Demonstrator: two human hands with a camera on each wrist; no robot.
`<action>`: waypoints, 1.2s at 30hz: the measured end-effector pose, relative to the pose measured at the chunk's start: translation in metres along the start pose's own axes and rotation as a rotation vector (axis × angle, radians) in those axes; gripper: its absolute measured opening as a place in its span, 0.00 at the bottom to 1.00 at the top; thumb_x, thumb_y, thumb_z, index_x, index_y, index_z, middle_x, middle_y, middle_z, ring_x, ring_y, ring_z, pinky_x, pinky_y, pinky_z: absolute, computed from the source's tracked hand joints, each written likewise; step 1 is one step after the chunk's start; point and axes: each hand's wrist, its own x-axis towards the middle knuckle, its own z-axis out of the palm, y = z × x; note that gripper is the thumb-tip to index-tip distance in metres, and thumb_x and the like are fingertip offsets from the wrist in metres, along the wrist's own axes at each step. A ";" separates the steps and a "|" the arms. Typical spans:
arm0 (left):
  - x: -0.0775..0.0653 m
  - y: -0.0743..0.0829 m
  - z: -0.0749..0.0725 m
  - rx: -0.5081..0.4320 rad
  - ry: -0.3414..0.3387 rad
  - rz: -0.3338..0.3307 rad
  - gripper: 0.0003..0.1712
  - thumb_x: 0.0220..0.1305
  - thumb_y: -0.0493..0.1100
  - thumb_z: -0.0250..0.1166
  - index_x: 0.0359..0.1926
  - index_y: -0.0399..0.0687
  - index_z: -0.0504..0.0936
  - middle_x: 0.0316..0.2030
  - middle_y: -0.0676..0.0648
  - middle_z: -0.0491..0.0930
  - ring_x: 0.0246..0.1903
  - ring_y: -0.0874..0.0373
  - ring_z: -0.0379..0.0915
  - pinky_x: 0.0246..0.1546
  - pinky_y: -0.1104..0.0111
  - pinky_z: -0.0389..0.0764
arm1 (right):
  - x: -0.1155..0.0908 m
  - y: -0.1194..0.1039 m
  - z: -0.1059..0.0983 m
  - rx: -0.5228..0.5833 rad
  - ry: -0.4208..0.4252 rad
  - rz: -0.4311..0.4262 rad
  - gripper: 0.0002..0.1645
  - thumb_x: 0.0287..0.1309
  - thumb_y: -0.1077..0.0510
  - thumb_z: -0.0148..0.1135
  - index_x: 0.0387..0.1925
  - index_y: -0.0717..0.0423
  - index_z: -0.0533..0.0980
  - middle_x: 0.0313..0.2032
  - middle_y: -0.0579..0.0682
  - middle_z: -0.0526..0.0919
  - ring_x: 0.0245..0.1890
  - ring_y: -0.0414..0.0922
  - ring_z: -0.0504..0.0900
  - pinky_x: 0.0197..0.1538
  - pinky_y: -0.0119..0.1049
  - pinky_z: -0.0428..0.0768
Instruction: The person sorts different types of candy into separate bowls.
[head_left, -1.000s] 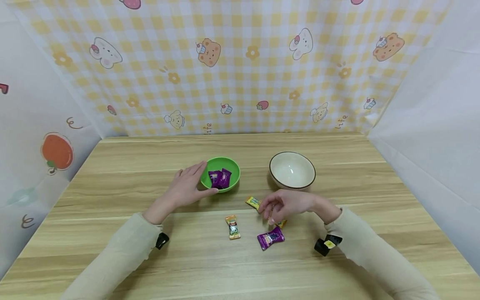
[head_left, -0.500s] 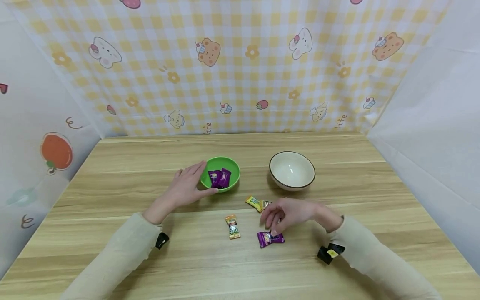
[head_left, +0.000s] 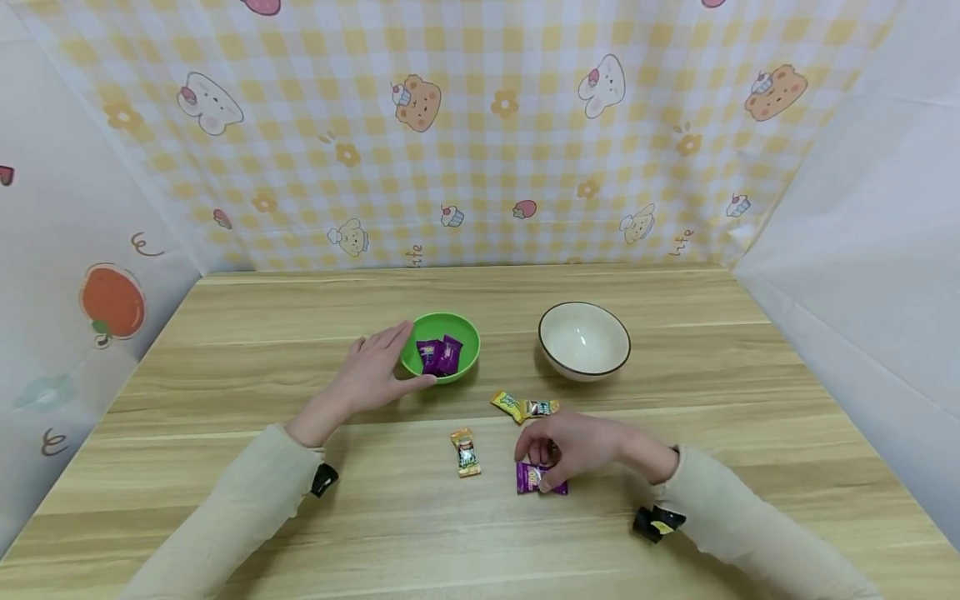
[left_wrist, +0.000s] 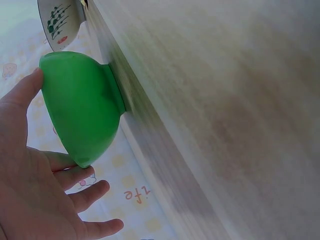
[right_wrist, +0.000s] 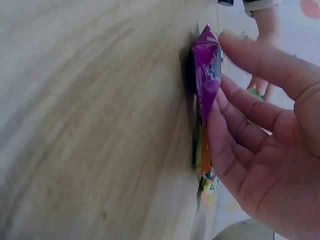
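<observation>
My left hand (head_left: 372,375) rests against the left side of a green bowl (head_left: 467,335), fingers long and spread, thumb at its front rim. In the left wrist view, the thumb and a fingertip touch opposite parts of the bowl's rim. Purple-wrapped candies (head_left: 448,357) lie inside the bowl. My right hand (head_left: 583,446) is low over the wood table, with curled fingers and thumb about a purple-wrapped candy (head_left: 528,477). Seen from the right wrist, that candy (right_wrist: 206,72) sits between thumb and fingers, close to the tabletop. The hand partly covers it in the head view.
A white bowl (head_left: 577,342) with a dark rim stands behind the right hand. Two yellow-wrapped candies (head_left: 509,407) lie side by side in front of it. An orange-ended candy (head_left: 466,454) lies between the hands. Cloth hangs behind the table (head_left: 375,542).
My right hand has moved toward me from near the yellow candies onto the purple candy, which has turned slightly. The yellow candies are uncovered. My left hand stays at the green bowl.
</observation>
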 end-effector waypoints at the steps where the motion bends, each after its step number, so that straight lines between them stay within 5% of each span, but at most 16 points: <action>1: 0.000 0.000 0.000 0.000 0.001 0.000 0.57 0.48 0.74 0.50 0.66 0.37 0.49 0.64 0.39 0.50 0.61 0.41 0.46 0.55 0.42 0.43 | 0.000 -0.001 0.001 -0.017 0.001 0.006 0.19 0.42 0.59 0.69 0.39 0.51 0.74 0.28 0.42 0.73 0.28 0.37 0.71 0.32 0.28 0.73; 14: 0.000 -0.001 0.000 0.002 0.000 0.001 0.57 0.47 0.75 0.49 0.65 0.36 0.50 0.64 0.38 0.51 0.60 0.40 0.47 0.55 0.42 0.43 | 0.003 -0.004 0.004 -0.170 0.040 -0.009 0.13 0.41 0.55 0.69 0.30 0.47 0.73 0.25 0.37 0.71 0.26 0.34 0.70 0.30 0.25 0.70; 36: 0.001 0.000 0.001 -0.005 -0.002 -0.007 0.57 0.48 0.74 0.50 0.66 0.37 0.49 0.64 0.40 0.51 0.61 0.42 0.47 0.56 0.43 0.43 | 0.008 0.011 -0.015 0.195 0.062 0.010 0.13 0.46 0.59 0.65 0.37 0.54 0.75 0.26 0.43 0.76 0.23 0.36 0.73 0.26 0.27 0.73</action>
